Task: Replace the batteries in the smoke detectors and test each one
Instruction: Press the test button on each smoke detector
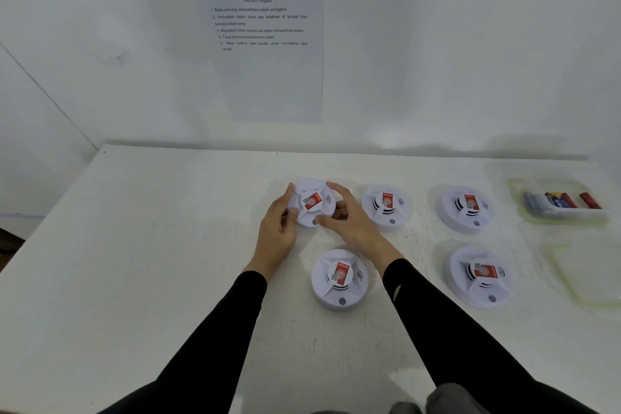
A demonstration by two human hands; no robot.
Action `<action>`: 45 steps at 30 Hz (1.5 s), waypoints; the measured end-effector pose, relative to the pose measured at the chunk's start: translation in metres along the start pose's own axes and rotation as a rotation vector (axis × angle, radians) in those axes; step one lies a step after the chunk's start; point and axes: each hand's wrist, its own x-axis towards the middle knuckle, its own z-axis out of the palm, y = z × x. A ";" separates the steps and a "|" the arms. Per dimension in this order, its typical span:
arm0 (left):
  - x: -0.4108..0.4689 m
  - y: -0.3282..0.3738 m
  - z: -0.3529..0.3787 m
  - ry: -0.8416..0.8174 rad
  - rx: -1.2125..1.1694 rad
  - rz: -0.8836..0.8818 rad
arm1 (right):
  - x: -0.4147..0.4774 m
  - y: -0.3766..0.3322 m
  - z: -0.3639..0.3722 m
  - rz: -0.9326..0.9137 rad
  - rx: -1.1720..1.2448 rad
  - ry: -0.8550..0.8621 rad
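White plastic smoke detector (312,202), likely light, rigid, slick: gripping its rim with left hand (277,230) and right hand (353,222).

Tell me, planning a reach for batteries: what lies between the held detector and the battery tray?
Head view: the back-row middle detector and right detector lie between.
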 end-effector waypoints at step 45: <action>0.000 0.000 0.000 -0.001 -0.014 0.034 | 0.000 0.000 0.001 0.000 -0.002 0.006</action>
